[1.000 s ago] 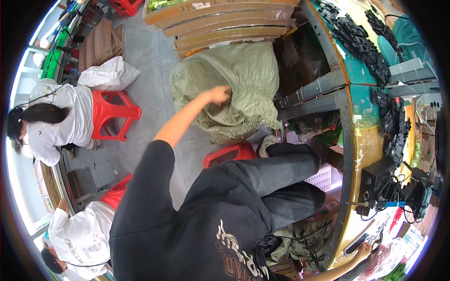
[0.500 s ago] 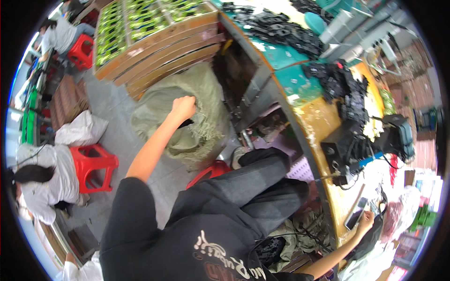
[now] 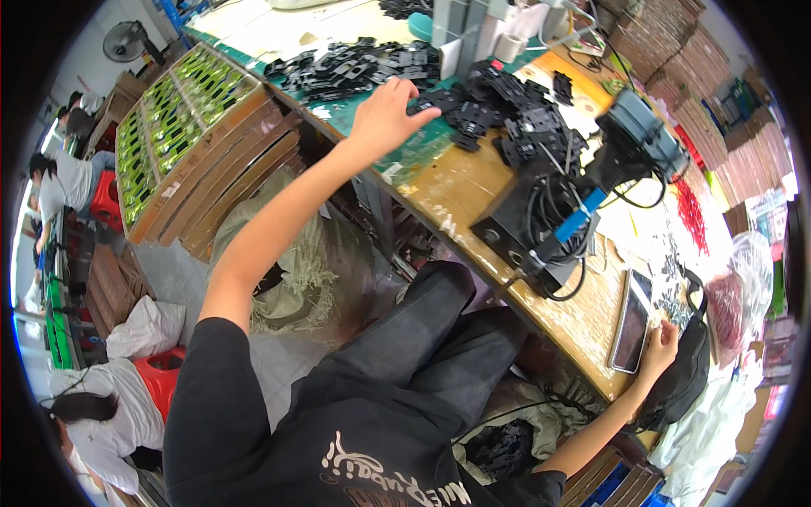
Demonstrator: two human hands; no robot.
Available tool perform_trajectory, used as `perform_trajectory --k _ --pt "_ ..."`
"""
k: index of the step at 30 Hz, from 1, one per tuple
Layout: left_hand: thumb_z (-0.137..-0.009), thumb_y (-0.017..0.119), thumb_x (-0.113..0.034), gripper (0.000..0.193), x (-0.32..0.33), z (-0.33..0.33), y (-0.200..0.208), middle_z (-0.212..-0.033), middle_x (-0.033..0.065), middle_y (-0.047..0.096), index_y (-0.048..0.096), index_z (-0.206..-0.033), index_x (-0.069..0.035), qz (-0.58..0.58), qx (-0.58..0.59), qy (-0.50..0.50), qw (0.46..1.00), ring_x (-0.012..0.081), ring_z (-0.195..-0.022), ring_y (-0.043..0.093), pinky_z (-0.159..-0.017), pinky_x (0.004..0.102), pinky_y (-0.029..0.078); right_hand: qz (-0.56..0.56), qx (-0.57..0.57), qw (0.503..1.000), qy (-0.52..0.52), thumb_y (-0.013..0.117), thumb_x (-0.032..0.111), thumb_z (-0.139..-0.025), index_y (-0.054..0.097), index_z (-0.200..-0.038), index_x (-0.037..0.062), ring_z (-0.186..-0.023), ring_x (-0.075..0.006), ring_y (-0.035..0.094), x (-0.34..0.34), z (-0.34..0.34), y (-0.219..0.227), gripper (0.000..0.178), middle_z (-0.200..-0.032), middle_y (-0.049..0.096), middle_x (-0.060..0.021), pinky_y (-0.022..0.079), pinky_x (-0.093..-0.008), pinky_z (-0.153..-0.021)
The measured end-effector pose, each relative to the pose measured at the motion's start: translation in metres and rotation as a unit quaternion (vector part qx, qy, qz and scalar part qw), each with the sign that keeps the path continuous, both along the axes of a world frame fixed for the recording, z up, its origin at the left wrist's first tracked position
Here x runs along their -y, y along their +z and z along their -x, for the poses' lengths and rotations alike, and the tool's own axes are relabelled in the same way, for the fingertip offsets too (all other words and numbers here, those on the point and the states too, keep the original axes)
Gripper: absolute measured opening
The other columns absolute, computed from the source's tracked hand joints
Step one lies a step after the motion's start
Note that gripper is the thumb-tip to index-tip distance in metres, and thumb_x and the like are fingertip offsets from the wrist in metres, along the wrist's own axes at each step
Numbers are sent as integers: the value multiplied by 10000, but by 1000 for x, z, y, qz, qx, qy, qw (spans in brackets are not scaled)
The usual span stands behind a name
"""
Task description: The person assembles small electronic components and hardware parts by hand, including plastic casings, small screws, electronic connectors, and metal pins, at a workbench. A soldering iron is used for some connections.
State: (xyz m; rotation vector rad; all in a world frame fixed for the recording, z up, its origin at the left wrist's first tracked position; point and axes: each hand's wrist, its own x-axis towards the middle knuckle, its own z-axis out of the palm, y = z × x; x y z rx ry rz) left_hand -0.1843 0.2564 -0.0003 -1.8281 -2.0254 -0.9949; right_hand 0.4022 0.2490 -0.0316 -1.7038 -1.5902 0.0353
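My left hand [image 3: 387,117] is stretched out over the workbench at the edge of a pile of black plastic parts [image 3: 473,114], its thumb apart from the fingers and nothing visible held. More of the same black parts [image 3: 346,68] lie heaped beyond it. My right hand [image 3: 659,351] rests at the bench's right, fingers curled together; whatever they hold, if anything, is too small to name. Beside it lies a phone [image 3: 632,321] with a dark screen, and a black bag [image 3: 686,372] touches the far side of that hand.
A black boxy device with cables [image 3: 532,228] stands on the bench between my hands. Stacked cardboard trays [image 3: 211,169] of green-packed items sit left of the bench above a sack [image 3: 321,270]. Several people sit at the left, some on red stools [image 3: 165,372].
My left hand has risen from above the sack to the black parts on the bench, and its fist has opened. The view has turned toward the bench. My right hand stays by the phone.
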Motion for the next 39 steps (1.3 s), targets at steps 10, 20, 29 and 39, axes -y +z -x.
perform_trajectory --k 10,20,29,39 --pt "-635 660 -437 518 -60 15 7 -845 180 571 527 -827 26 250 -45 9 967 316 -807 555 -672 385 454 7 -68 998 5 509 25 -736 559 -853 9 -603 -99 491 16 23 13 129 -657 512 -33 407 -230 -574" --pt "-747 641 -149 233 46 -54 39 -761 44 567 491 -877 -26 62 509 -164 843 98 -662 548 -611 224 422 -10 -154 988 11 541 35 -752 554 -839 18 -612 -84 505 17 16 7 89 -685 536 -25 419 -220 -558" --pt "-739 584 0 287 160 -133 26 -853 148 571 413 -968 21 137 678 -285 664 207 -699 604 -610 290 489 -176 -242 954 -10 537 4 -806 551 -975 -46 -730 -103 550 70 59 32 177 -809 580 -58 436 -207 -685" --pt "-860 440 -68 158 240 -195 -20 -860 180 562 313 -943 -21 325 803 -256 429 210 -648 604 -549 288 511 178 -578 760 236 561 -96 -720 545 -843 -33 -667 -143 528 235 246 -25 139 -829 505 -101 449 -238 -590"
